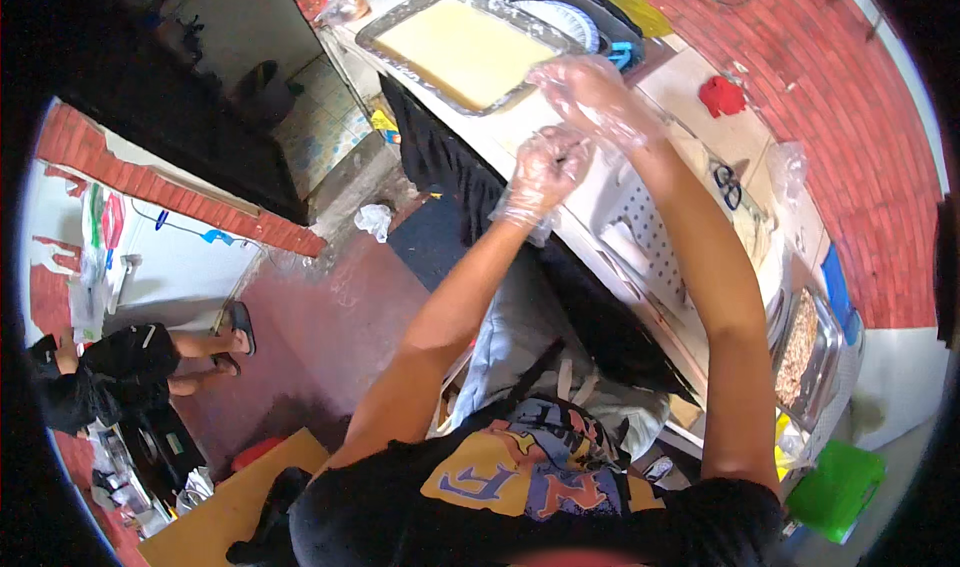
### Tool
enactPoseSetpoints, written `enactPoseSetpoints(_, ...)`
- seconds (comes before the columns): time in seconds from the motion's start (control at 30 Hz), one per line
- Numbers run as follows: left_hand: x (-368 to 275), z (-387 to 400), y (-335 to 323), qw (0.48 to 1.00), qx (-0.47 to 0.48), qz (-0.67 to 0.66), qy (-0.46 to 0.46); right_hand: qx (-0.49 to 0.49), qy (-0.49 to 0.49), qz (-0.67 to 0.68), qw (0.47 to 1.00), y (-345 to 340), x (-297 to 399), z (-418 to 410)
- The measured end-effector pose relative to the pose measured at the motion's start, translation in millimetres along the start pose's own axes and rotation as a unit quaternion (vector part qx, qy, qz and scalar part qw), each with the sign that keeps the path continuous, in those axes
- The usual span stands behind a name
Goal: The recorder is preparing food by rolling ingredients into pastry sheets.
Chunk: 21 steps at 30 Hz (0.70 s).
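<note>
Both my hands wear loose clear plastic gloves. My left hand is over the front edge of the white counter, its fingers curled inward; whether anything small is in them is unclear. Just beyond it, my right hand is bent at the wrist beside the near right corner of a rectangular metal tray. Glare and crinkled plastic hide its fingertips, so contact with the tray cannot be made out. A smooth pale yellow layer fills the tray, and whitish smears mark its rim.
Behind the tray are a white-and-blue plate and a blue-handled item. Scissors, a red cloth and a polka-dot sheet lie rightward. A pan of chopped brown bits sits near my right elbow. Another person stands far left.
</note>
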<state>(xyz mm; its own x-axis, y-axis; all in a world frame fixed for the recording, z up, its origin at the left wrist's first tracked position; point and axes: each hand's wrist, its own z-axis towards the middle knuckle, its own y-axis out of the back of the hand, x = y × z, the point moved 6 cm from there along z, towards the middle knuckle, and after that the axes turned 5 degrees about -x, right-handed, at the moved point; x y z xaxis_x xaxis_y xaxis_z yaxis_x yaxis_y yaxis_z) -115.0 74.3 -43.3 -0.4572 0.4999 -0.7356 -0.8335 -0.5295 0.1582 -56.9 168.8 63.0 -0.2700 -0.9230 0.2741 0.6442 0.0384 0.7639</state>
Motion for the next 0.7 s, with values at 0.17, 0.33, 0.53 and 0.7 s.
enactPoseSetpoints(0.17,1,5,-14,0.999,0.005,-0.028,0.025,0.178,-0.052,-0.11,0.977,-97,-64,60)
enactPoseSetpoints(0.33,10,-2,-8,1.0,0.015,0.011,0.012,0.268,-0.065,-0.151,0.949,-141,-67,70)
enactPoseSetpoints(0.53,10,2,-14,1.0,0.027,-0.01,0.014,0.148,-0.162,-0.061,0.974,-108,-77,72)
enactPoseSetpoints(0.7,10,2,-8,0.999,-0.022,-0.018,-0.037,0.047,-0.221,0.003,0.974,-67,-79,71)
